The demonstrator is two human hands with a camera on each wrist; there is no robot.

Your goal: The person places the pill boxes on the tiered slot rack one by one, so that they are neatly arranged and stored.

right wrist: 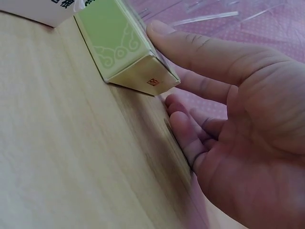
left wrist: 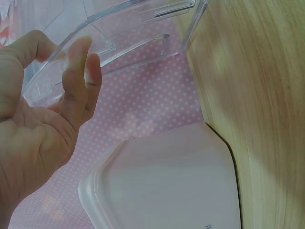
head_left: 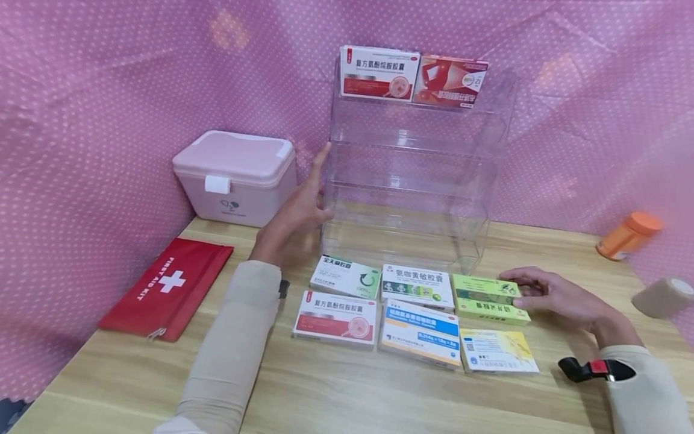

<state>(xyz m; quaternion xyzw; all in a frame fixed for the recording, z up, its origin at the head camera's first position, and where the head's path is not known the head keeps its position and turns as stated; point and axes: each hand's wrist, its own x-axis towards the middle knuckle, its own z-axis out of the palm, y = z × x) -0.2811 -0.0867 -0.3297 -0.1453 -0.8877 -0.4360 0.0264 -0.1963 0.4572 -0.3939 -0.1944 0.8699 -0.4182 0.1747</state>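
My left hand (head_left: pixel 300 208) is at the left side of a clear acrylic display rack (head_left: pixel 401 172), its index finger extended up along the side panel. In the left wrist view, the fingers (left wrist: pixel 74 81) touch the rack's edge. My right hand (head_left: pixel 558 295) pinches the right end of a green medicine box (head_left: pixel 490 310) on the table. In the right wrist view, the thumb (right wrist: pixel 190 47) lies against the box's upper edge, with another finger partly hidden behind it. A red-and-white medicine box (head_left: pixel 379 72) and a red medicine box (head_left: pixel 451 81) stand on the rack's top tier.
Several medicine boxes, including a blue-and-white one (head_left: pixel 420 331), lie in two rows before the rack. A pink lidded case (head_left: pixel 233 175) and red first aid pouch (head_left: pixel 168 289) are at left. An orange-capped bottle (head_left: pixel 629 235) and beige roll (head_left: pixel 664 298) lie at right.
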